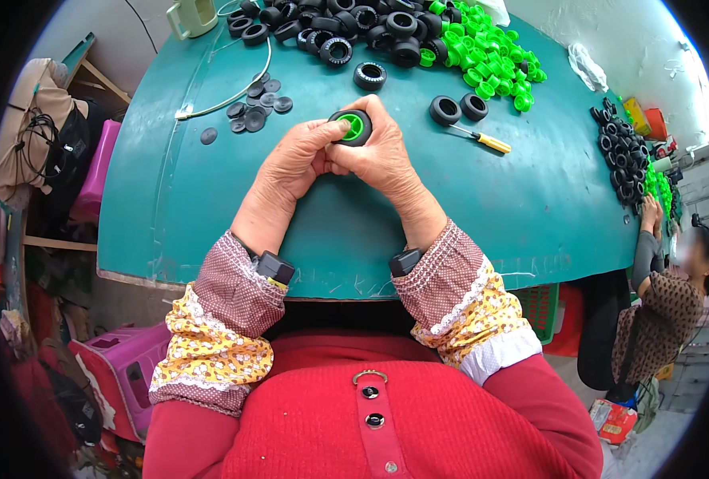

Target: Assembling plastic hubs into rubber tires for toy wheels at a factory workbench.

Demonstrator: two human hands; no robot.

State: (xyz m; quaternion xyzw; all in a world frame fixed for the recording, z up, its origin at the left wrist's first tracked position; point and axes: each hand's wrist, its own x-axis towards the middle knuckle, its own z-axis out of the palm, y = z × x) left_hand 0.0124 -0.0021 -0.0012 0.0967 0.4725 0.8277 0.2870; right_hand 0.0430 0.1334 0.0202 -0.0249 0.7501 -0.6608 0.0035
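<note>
Both my hands grip one small toy wheel point(361, 139), a black tyre with a bright green hub inside it, held just above the green table. My left hand point(302, 153) closes on its left side, the thumb pressed on the hub. Around the right and far side wraps my right hand point(380, 152), its fingers closed on the tyre. Beyond the hands lies a loose black tyre point(369, 76). Two more tyres, one of them this tyre point(444, 110), rest to the right beside a screwdriver point(488, 141) with a yellow handle.
A heap of black tyres point(336, 52) and a pile of green hubs point(490, 56) cover the far side. Black discs point(255, 120) lie left, near a pale cable point(234, 97). A light green mug point(190, 17) stands far left. Another person point(662, 319) works at the right end.
</note>
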